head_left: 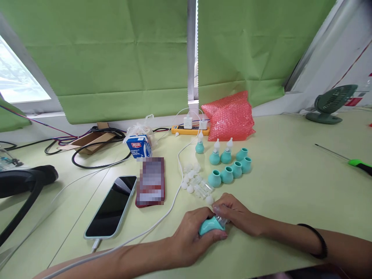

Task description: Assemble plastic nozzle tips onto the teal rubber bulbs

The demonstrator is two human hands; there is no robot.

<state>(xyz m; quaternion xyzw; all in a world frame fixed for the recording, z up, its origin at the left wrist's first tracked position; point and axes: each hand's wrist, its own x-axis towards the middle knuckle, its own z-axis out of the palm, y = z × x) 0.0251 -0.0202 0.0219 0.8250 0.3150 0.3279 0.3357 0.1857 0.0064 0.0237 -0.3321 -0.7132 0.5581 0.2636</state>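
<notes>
My left hand [192, 234] is closed around a teal rubber bulb [209, 225] low on the table. My right hand [235, 213] pinches a small clear plastic piece [221, 221] at the bulb's mouth. Just beyond lies a pile of clear and white small parts [196, 182]. Behind that stand several bare teal bulbs [232, 170] and three bulbs with white tips fitted [215, 154].
A phone on a charging cable [112, 207] and a red-cased phone [151, 181] lie at left. A milk carton [138, 146], cardboard box [90, 140], power strip [190, 130] and pink bubble wrap [229, 116] line the back. A screwdriver [359, 165] and fan [331, 104] sit at right.
</notes>
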